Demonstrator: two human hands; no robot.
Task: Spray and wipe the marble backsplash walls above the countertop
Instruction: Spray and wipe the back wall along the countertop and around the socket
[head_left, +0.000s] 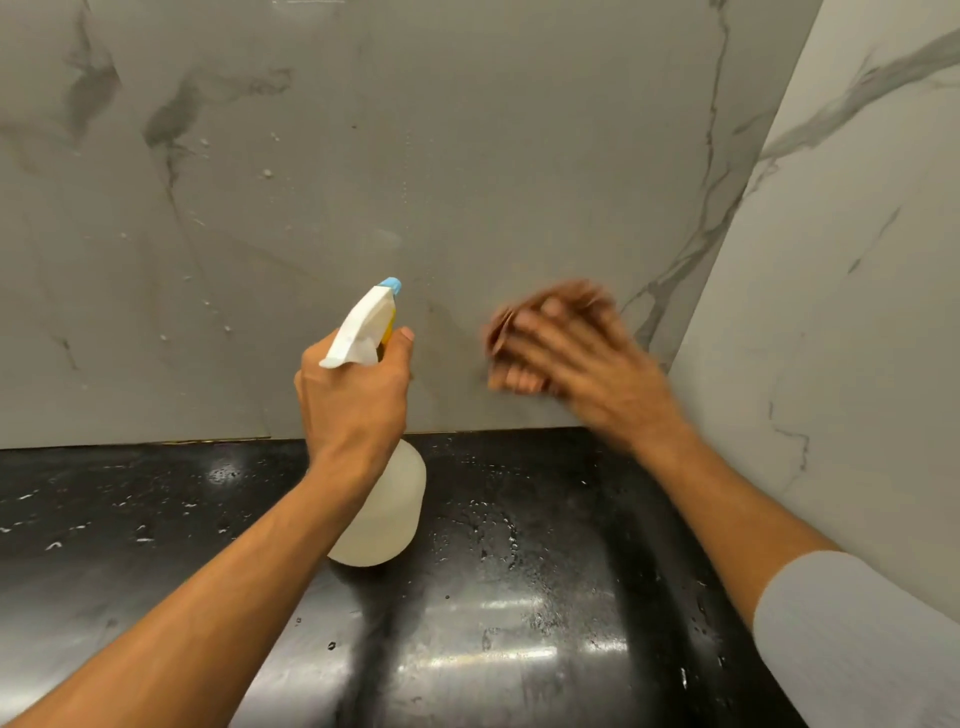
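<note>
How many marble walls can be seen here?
2: the back wall, straight ahead above the countertop, and the side wall on the right, meeting it at the corner. More may lie outside the view.

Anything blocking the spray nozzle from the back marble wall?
Nothing visible does. The left hand holds the spray bottle, nozzle facing the marble backsplash; the right hand and brown cloth are off to its right.

My white spray bottle (382, 499) has a blue nozzle, the grey-veined marble backsplash (467, 156) stands pale, and the desk (130, 509) is speckled black.
</note>
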